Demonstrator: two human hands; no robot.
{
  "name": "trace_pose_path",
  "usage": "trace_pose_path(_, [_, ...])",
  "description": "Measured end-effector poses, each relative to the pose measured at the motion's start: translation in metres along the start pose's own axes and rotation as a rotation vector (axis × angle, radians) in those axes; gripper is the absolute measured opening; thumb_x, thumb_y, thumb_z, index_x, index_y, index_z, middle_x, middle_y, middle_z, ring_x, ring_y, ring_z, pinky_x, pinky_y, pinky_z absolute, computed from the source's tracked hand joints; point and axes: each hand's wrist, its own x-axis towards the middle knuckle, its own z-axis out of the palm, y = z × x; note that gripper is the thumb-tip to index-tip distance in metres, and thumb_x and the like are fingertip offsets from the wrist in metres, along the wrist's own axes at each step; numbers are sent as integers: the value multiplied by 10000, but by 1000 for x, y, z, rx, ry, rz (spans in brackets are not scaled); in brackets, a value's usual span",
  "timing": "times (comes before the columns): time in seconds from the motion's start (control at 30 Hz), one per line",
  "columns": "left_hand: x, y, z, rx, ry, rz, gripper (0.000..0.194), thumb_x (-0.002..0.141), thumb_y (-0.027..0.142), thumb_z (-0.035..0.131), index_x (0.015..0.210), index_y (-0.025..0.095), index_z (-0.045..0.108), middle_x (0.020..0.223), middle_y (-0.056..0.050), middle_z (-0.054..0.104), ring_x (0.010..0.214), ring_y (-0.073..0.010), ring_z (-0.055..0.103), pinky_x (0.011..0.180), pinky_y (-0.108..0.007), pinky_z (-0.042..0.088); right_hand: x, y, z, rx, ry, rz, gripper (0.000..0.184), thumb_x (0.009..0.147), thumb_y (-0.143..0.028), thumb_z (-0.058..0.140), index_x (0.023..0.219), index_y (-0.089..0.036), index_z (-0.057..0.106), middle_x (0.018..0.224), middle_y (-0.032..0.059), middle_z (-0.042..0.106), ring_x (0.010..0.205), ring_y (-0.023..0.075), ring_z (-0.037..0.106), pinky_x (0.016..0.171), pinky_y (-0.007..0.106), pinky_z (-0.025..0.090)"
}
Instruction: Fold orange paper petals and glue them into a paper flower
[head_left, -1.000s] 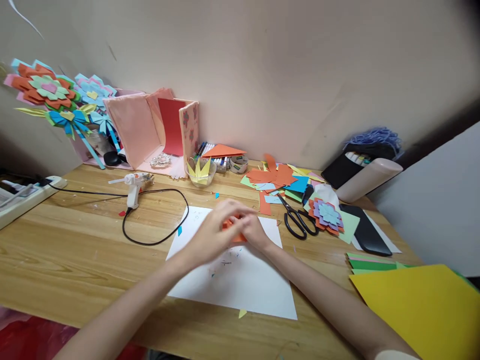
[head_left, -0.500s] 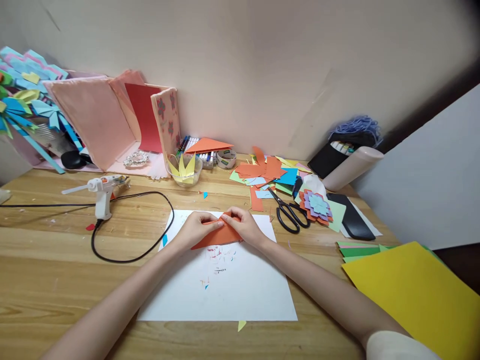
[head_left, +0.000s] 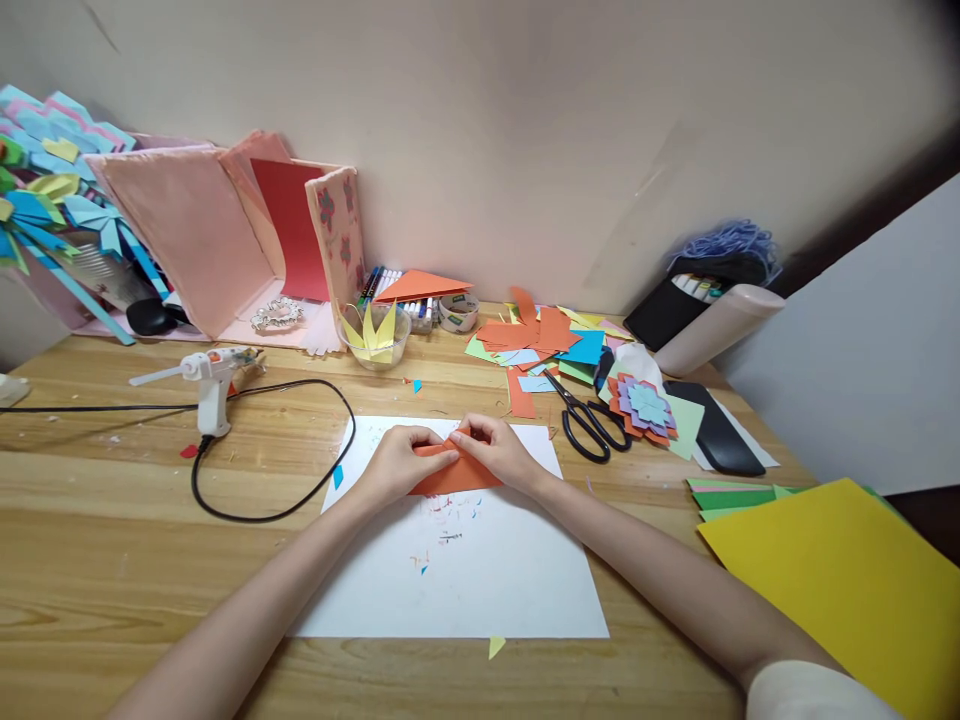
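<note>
Head view shows the left hand (head_left: 401, 466) and right hand (head_left: 501, 454) pinching orange paper (head_left: 459, 477) over a white sheet (head_left: 465, 595).

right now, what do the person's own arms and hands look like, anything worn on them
The left hand and right hand are bare, with nothing visibly worn. A plain off-white sleeve shows on the right arm; none shows on the left arm.

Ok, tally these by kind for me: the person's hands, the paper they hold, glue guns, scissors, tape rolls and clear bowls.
Hands (left hand, right hand): 2
Held orange paper: 1
Glue gun: 1
Scissors: 1 pair
Tape roll: 1
Clear bowl: 1
Total: 7
</note>
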Motion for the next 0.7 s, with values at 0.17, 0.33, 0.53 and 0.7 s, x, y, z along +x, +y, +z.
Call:
trace_pose_path(0.17, [0,-3,1,-7,6,33,285,712,398,561,652,135,651,668,-24,647,645,-155,548,578,-236,386,-2,-2,1,2,6,6,251,802,-391,534,685,-171,554,681,2,562,643,129,493,587,245,377])
trace_pose_path(0.33, [0,0,-5,-35,-48,39,309,713,427,551,742,143,669,743,-32,661,716,-181,564,640,-258,412,-2,-1,1,15,50,15,247,755,-410,591,692,-173,562,697,3,576,664,138,512,601,248,392])
trace_pose_path(0.53, [-5,10,-30,-359,-271,-63,378,776,319,407,1028,193,658,1016,-56,665,876,-212,585,735,-285,438,2,5,0,21,168,66,217,740,-388,604,696,-176,583,698,4,584,668,142,513,588,245,384])
trace_pose_path(0.7, [-3,6,-37,-355,-289,-25,385,717,208,443,1026,235,671,1095,-17,645,1034,-207,542,863,-267,398,2,6,0,30,187,73,218,735,-386,611,687,-176,580,698,9,585,663,143,514,574,244,384])
